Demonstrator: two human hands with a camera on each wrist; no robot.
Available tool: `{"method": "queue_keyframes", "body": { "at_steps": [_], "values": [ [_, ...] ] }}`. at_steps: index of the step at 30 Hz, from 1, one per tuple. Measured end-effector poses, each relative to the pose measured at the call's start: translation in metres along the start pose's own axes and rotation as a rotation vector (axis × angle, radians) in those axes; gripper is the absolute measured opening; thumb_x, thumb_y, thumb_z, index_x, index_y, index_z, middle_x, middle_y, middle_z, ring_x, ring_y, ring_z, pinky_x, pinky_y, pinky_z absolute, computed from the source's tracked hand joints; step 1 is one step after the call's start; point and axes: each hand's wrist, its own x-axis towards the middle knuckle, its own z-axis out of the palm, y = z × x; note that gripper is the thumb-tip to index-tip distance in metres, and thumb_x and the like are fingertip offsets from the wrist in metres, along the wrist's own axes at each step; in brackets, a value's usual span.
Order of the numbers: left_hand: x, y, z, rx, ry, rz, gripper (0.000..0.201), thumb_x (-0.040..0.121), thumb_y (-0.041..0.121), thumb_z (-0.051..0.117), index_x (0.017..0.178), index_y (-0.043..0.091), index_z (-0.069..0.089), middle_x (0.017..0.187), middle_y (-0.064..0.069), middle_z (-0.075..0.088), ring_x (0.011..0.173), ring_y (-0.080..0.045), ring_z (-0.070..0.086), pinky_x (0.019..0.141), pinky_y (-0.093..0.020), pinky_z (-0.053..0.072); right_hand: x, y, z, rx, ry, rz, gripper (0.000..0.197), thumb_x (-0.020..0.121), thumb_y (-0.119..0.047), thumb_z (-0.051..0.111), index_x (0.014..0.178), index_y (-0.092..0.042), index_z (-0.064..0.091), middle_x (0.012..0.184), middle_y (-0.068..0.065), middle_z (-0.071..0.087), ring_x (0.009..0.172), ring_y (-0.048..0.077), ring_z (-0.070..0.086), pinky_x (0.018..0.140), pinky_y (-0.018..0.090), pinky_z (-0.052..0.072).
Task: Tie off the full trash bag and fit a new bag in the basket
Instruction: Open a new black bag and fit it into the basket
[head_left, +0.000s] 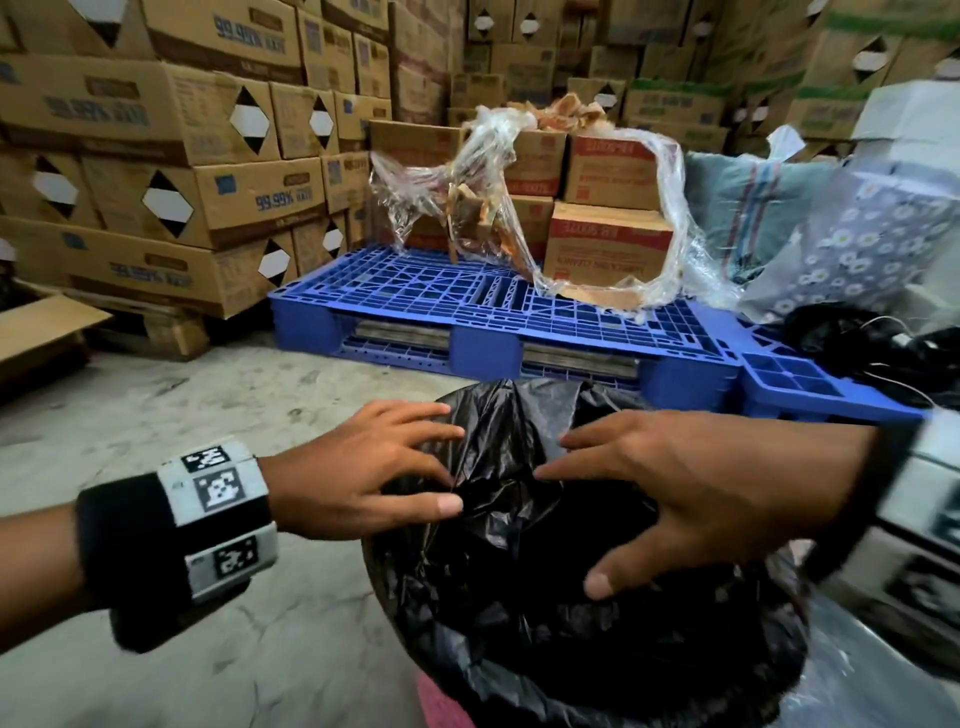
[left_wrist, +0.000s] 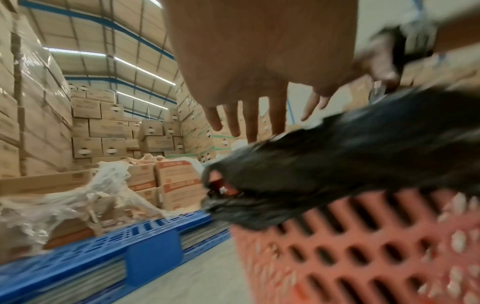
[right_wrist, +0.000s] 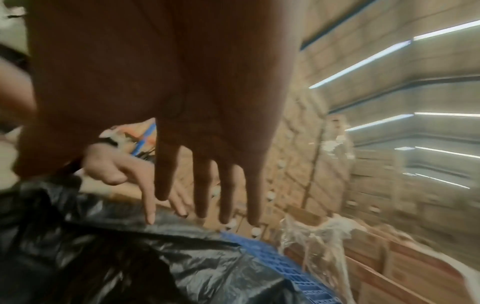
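A black trash bag (head_left: 545, 597) fills a round orange perforated basket (left_wrist: 363, 257); its crumpled top bulges above the rim, which the plastic hides in the head view. My left hand (head_left: 452, 467) reaches in from the left with spread, nearly straight fingers, and its fingertips (right_wrist: 150, 220) touch the plastic. My right hand (head_left: 571, 525) comes from the right, fingers also spread over the bag's top and thumb low on the near side. Neither hand holds anything. The wrist views show both hands open: the left hand (left_wrist: 259, 123) and the right hand (right_wrist: 207, 195).
A blue plastic pallet (head_left: 467, 306) lies just behind the basket, carrying cartons (head_left: 608, 244) in loose clear wrap. Tall carton stacks (head_left: 156, 156) wall the left and back. A floral bag (head_left: 872, 244) and black cables (head_left: 857, 338) sit at right. Bare concrete floor (head_left: 208, 415) lies at left.
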Motion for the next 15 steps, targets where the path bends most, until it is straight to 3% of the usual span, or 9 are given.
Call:
{"method": "queue_keyframes", "body": {
  "at_steps": [2,4,6,8,12,15],
  "values": [
    [0.009,-0.010,0.010,0.043,-0.118,0.025,0.071,0.085,0.068,0.014,0.105,0.026,0.068,0.156,0.010,0.023,0.144,-0.003,-0.006,0.117,-0.032,-0.002,0.036,-0.005,0.005,-0.087,-0.165,0.039,0.101,0.063,-0.075,0.059,0.143,-0.046,0.004,0.159,0.001,0.009,0.143,0.026,0.020,0.115,0.047,0.025],
    [0.013,-0.014,0.020,-0.023,-0.121,0.025,0.075,0.085,0.065,0.009,0.102,0.024,0.069,0.155,0.011,0.025,0.144,-0.003,-0.007,0.117,-0.031,-0.008,0.073,-0.007,0.032,-0.131,-0.285,0.110,0.105,0.064,-0.073,0.060,0.142,-0.048,-0.006,0.159,0.005,-0.006,0.144,0.035,0.009,0.113,0.057,0.016],
    [0.013,-0.015,0.027,-0.054,-0.073,0.026,0.077,0.084,0.064,0.007,0.099,0.024,0.072,0.152,0.014,0.032,0.144,-0.003,-0.002,0.115,-0.028,-0.010,0.106,-0.012,0.072,-0.135,-0.321,0.187,0.086,0.083,-0.052,0.056,0.144,-0.045,-0.004,0.159,0.010,-0.009,0.142,0.041,0.008,0.112,0.057,0.014],
    [0.013,-0.018,0.029,-0.054,-0.057,0.030,0.073,0.087,0.062,0.012,0.093,0.023,0.073,0.148,0.013,0.040,0.144,-0.006,0.003,0.115,-0.030,-0.008,0.132,-0.012,0.111,-0.135,-0.310,0.231,0.065,0.096,-0.030,0.041,0.146,-0.040,0.001,0.159,0.014,-0.006,0.140,0.045,0.010,0.111,0.056,0.015],
    [0.015,-0.022,0.033,-0.085,-0.035,0.039,0.066,0.087,0.053,0.019,0.082,0.020,0.075,0.135,0.015,0.055,0.140,-0.005,0.016,0.116,-0.033,-0.004,0.158,-0.003,0.143,-0.050,-0.385,0.217,0.085,0.086,-0.037,0.058,0.146,-0.035,-0.003,0.157,0.017,-0.013,0.141,0.048,0.001,0.109,0.062,0.012],
    [0.015,-0.025,0.037,-0.101,0.015,0.078,0.062,0.087,0.051,0.023,0.078,0.020,0.076,0.117,0.016,0.065,0.133,-0.005,0.029,0.115,-0.032,0.000,0.170,0.000,0.160,-0.039,-0.438,0.210,0.108,0.071,-0.052,0.069,0.143,-0.042,-0.011,0.156,0.017,-0.019,0.140,0.049,-0.002,0.106,0.067,0.014]
  ]
}}
